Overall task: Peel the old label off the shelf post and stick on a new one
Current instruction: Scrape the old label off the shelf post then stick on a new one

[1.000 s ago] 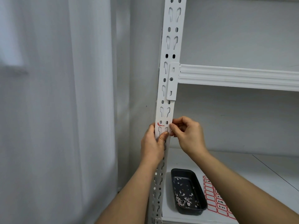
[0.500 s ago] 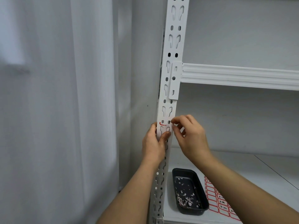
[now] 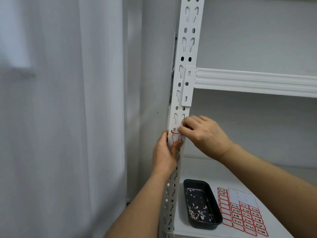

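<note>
Gripping the white shelf post (image 3: 178,107), the left hand (image 3: 164,152) wraps it just below the old label (image 3: 174,132), a red-edged remnant. The right hand (image 3: 204,133) pinches at that label. A label sheet (image 3: 243,213) and black tray (image 3: 201,203) lie on the shelf (image 3: 195,170), near its front edge.

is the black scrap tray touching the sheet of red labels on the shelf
Apart. The head view shows a strip of white shelf between the black tray and the red-bordered label sheet.
</note>
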